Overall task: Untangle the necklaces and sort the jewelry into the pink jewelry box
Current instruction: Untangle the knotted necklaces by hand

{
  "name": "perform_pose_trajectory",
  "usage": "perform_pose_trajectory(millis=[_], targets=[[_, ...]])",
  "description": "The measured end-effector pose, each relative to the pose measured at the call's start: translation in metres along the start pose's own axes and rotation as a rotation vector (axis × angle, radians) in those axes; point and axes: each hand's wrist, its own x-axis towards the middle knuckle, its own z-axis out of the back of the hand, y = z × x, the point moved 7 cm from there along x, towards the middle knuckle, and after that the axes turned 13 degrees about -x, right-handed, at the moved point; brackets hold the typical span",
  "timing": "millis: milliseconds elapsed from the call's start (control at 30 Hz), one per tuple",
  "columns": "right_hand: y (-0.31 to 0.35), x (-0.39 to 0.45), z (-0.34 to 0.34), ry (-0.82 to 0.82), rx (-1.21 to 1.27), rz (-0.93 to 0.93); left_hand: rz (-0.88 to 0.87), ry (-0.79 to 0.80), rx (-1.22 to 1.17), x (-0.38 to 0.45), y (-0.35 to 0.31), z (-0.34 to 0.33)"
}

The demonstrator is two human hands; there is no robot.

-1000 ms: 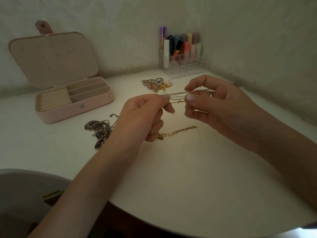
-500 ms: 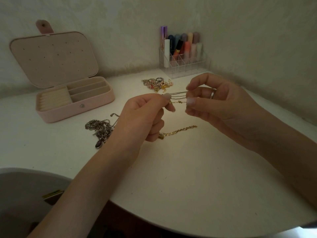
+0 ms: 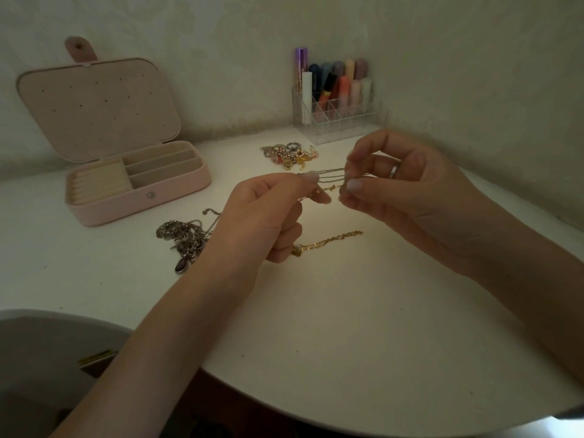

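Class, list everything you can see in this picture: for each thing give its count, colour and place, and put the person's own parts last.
Hinged jewelry box: one, pink, open, far left of the table.
Heap of silver chain necklaces with a dark oval pendant: one heap, silver, on the table beside the left wrist.
Gold chain: one, gold, lying on the table below the hands.
Pile of small mixed jewelry: one pile, gold, silver and pink, in front of the organizer.
Clear plastic organizer: one, transparent, holds cosmetic tubes in several colours, by the back wall.
Thin tangled chains: several strands, silver and gold, stretched between the hands.
Round table: one, white.
Left hand: pinches the chains' left end.
Right hand: pinches their right end; wears a silver ring.
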Motion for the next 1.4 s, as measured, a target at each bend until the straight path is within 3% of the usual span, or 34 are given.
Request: perform_pose_trajectory(millis=[367, 467, 600, 800, 1100, 1400], targets=[[0.000, -0.001, 0.006, -0.110, -0.039, -0.034, -0.058, 0.041, 0.084, -0.001, -0.003, -0.004], [0.001, -0.002, 0.008, -0.140, -0.221, 0.004, -0.060, 0.030, 0.084, 0.000, -0.002, -0.002], [0.009, -0.003, 0.003, -0.175, -0.644, 0.161, -0.074, 0.013, 0.101, 0.002, -0.003, 0.000], [0.019, -0.008, -0.002, -0.199, -0.813, 0.293, -0.118, -0.007, 0.155, 0.003, -0.005, 0.002], [0.014, -0.009, -0.008, -0.198, -0.908, 0.285, -0.280, -0.047, 0.373, -0.001, -0.009, 0.001], [0.003, -0.004, -0.005, -0.169, -0.778, 0.095, -0.392, -0.106, 0.535, -0.002, -0.013, 0.001]])
